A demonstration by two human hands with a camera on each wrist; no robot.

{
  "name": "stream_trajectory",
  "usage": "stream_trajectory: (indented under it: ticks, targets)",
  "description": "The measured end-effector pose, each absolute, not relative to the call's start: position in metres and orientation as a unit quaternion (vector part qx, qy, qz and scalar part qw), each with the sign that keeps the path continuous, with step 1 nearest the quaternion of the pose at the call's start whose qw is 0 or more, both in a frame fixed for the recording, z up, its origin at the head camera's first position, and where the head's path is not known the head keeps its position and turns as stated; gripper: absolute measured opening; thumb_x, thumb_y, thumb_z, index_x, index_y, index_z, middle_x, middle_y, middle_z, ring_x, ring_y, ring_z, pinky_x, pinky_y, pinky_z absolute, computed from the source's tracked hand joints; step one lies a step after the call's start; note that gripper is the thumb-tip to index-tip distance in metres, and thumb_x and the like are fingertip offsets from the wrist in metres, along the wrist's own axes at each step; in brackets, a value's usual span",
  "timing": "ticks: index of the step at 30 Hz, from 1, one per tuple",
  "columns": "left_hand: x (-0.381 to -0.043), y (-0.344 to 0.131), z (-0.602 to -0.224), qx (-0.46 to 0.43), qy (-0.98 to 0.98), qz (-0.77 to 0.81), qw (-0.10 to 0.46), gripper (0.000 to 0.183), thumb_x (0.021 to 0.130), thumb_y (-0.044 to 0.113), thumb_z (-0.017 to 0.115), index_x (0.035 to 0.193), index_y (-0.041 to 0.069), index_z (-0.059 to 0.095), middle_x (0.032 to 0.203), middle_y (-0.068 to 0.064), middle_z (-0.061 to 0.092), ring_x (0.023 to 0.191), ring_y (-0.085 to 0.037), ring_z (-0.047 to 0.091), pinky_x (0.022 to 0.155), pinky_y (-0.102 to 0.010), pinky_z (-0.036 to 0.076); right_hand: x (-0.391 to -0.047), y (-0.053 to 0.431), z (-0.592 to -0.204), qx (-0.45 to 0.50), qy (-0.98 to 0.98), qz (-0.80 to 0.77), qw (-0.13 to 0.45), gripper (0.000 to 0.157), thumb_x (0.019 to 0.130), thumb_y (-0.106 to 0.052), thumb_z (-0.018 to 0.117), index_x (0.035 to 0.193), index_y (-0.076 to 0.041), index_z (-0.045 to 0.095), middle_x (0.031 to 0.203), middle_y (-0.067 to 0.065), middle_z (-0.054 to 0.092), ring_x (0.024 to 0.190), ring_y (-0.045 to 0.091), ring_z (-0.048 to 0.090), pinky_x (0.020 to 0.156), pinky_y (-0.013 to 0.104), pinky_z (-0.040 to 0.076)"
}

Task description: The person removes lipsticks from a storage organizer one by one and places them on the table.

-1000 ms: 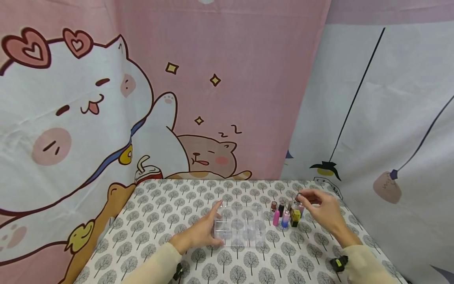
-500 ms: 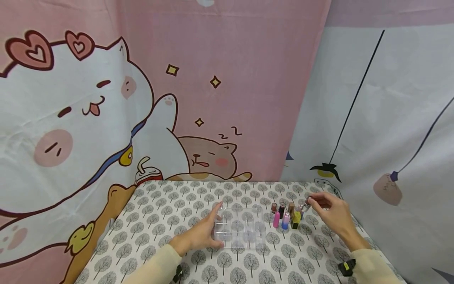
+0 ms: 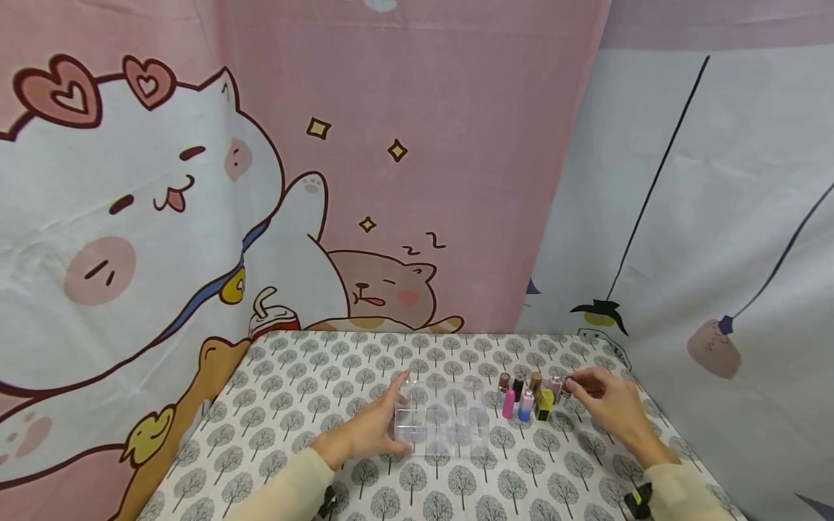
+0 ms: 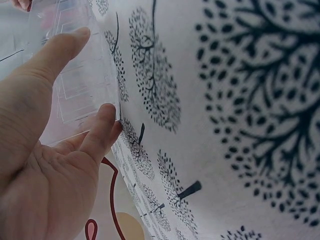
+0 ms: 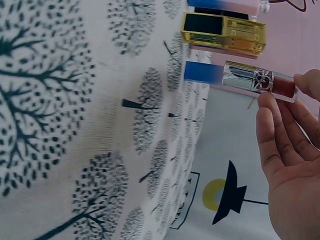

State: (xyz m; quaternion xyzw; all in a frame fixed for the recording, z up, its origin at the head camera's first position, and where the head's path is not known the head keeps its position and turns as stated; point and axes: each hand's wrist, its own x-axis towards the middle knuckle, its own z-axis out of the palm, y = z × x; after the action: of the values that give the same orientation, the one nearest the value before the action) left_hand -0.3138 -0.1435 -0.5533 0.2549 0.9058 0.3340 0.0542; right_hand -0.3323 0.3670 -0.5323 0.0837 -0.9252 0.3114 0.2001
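Note:
My left hand (image 3: pixel 373 423) grips the left end of a clear plastic compartment box (image 3: pixel 439 420), thumb on the near side and fingers on the far side; the left wrist view shows the fingertips at the box's edge. My right hand (image 3: pixel 607 401) pinches the top of a lip gloss tube (image 5: pixel 255 79), silver below with a reddish upper end. It stands upright at the right end of a cluster of lip cosmetics. Beside it are a pink-and-blue tube (image 3: pixel 554 385) and a yellow-and-black lipstick (image 3: pixel 544 404).
Left in the cluster stand a bright pink tube (image 3: pixel 508 404), a black tube (image 3: pixel 517 386), a brown-red tube (image 3: pixel 504 382) and another pink-and-blue tube (image 3: pixel 525 407). A tree-print cloth (image 3: pixel 313 434) covers the table. Cartoon curtains (image 3: pixel 482 181) hang behind and at the right.
My right hand has carried the lip gloss tube rightward from above the cluster, then lowered it at the cluster's right end. The left hand and the box have stayed in place.

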Motion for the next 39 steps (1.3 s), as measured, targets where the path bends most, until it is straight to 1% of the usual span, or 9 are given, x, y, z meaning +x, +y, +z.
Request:
stream_trajectory:
  ticks: [6, 12, 18, 22, 26, 29, 33, 36, 39]
  targets:
    - [-0.316, -0.142, -0.554, 0.259, 0.906, 0.330, 0.054, 0.156, 0.082, 0.032, 0.108, 0.188, 0.034, -0.007, 0.164, -0.015, 0.065, 0.113, -0.019, 0.073, 0.107, -0.041, 0.067, -0.334, 0.370, -0.542, 0.075, -0.934, 0.310, 0.160, 0.028, 0.110, -0.035, 0.084, 0.125, -0.011, 0.083, 0.108, 0.005, 0.088, 0.088, 0.000, 0.076, 0.077, 0.018, 0.064]
    - [-0.317, -0.141, -0.555, 0.262, 0.903, 0.336, 0.056, 0.156, 0.083, 0.031, 0.108, 0.188, 0.036, -0.007, 0.164, -0.015, 0.064, 0.105, -0.013, 0.070, 0.098, -0.035, 0.066, -0.334, 0.372, -0.547, 0.080, -0.937, 0.312, 0.137, 0.028, 0.109, -0.033, 0.085, 0.125, -0.011, 0.083, 0.109, 0.004, 0.088, 0.091, 0.008, 0.078, 0.079, 0.019, 0.063]
    - [-0.317, -0.140, -0.554, 0.261, 0.900, 0.343, 0.062, 0.155, 0.083, 0.029, 0.107, 0.187, 0.037, -0.007, 0.165, -0.016, 0.064, 0.098, -0.005, 0.065, 0.090, -0.029, 0.064, -0.332, 0.373, -0.551, 0.079, -0.940, 0.303, 0.135, 0.027, 0.109, -0.030, 0.084, 0.125, -0.008, 0.083, 0.109, 0.006, 0.089, 0.091, 0.014, 0.081, 0.077, 0.023, 0.065]
    - [-0.317, -0.138, -0.552, 0.262, 0.900, 0.343, 0.063, 0.155, 0.084, 0.029, 0.107, 0.187, 0.038, -0.008, 0.166, -0.016, 0.063, 0.095, -0.003, 0.062, 0.086, -0.027, 0.062, -0.330, 0.375, -0.554, 0.075, -0.941, 0.299, 0.141, 0.028, 0.110, -0.029, 0.084, 0.127, -0.007, 0.082, 0.109, 0.007, 0.089, 0.092, 0.014, 0.082, 0.078, 0.027, 0.068]
    - [-0.316, -0.137, -0.553, 0.264, 0.901, 0.340, 0.062, 0.157, 0.084, 0.030, 0.107, 0.187, 0.038, -0.011, 0.167, -0.016, 0.063, 0.104, -0.011, 0.069, 0.094, -0.032, 0.066, -0.328, 0.376, -0.555, 0.068, -0.942, 0.299, 0.138, 0.031, 0.110, -0.031, 0.084, 0.129, -0.006, 0.081, 0.112, 0.008, 0.089, 0.093, 0.015, 0.082, 0.078, 0.029, 0.069]
    - [-0.314, -0.137, -0.554, 0.263, 0.901, 0.339, 0.063, 0.158, 0.084, 0.031, 0.107, 0.187, 0.037, -0.013, 0.169, -0.017, 0.061, 0.119, -0.024, 0.074, 0.108, -0.045, 0.067, -0.326, 0.376, -0.553, 0.067, -0.944, 0.298, 0.128, 0.038, 0.111, -0.034, 0.083, 0.134, -0.004, 0.080, 0.115, 0.011, 0.088, 0.095, 0.018, 0.082, 0.077, 0.030, 0.069]
    - [-0.314, -0.139, -0.555, 0.263, 0.898, 0.348, 0.063, 0.160, 0.084, 0.032, 0.107, 0.186, 0.038, -0.015, 0.175, -0.023, 0.055, 0.142, -0.040, 0.071, 0.125, -0.061, 0.060, -0.321, 0.374, -0.551, 0.068, -0.944, 0.293, 0.133, 0.047, 0.112, -0.037, 0.081, 0.142, 0.000, 0.076, 0.125, 0.019, 0.086, 0.099, 0.025, 0.083, 0.078, 0.035, 0.071]
    - [-0.314, -0.141, -0.556, 0.262, 0.896, 0.355, 0.058, 0.160, 0.084, 0.033, 0.107, 0.186, 0.041, -0.016, 0.184, -0.027, 0.041, 0.155, -0.046, 0.063, 0.132, -0.065, 0.053, -0.317, 0.367, -0.549, 0.086, -0.940, 0.283, 0.171, 0.047, 0.112, -0.033, 0.082, 0.144, 0.001, 0.075, 0.132, 0.024, 0.082, 0.105, 0.035, 0.083, 0.084, 0.047, 0.073]
    - [-0.313, -0.145, -0.556, 0.255, 0.897, 0.358, 0.051, 0.161, 0.083, 0.036, 0.108, 0.185, 0.045, -0.017, 0.190, -0.029, 0.027, 0.156, -0.049, 0.061, 0.131, -0.066, 0.053, -0.313, 0.354, -0.544, 0.108, -0.933, 0.265, 0.219, 0.047, 0.110, -0.030, 0.084, 0.146, -0.001, 0.074, 0.140, 0.027, 0.077, 0.113, 0.044, 0.081, 0.093, 0.065, 0.069]
